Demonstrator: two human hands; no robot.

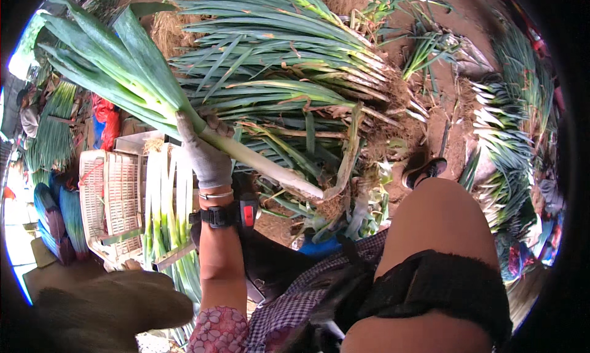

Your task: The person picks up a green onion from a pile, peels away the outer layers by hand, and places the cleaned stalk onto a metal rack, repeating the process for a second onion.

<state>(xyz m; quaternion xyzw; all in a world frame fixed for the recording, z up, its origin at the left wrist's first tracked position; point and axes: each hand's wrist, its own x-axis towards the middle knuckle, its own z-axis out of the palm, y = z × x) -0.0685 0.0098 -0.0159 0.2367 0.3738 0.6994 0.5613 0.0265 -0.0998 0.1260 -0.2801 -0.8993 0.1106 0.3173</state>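
Observation:
My left hand (207, 156), in a pale, soiled work glove, is wrapped round a thick leek (258, 159). Its broad green leaves (117, 70) fan out to the upper left, and the white shank slants down to the right. By the root end a withered, brownish leaf (350, 153) bends upward; whether it is still attached I cannot tell. Just beyond the held leek lies a large heap of leeks (276, 64) with soil on their roots. Close by my left forearm, several trimmed leeks (166, 199) lie with pale stems. My right hand is out of view.
A cream plastic crate (114, 199) stands at the left, with a red bag (107, 122) behind it. Leeks with white ends (501, 138) are lined up at the far right. Leaf scraps (362, 199) litter the soil near my shoe (425, 171). A blurred brown shape (110, 301) fills the lower left.

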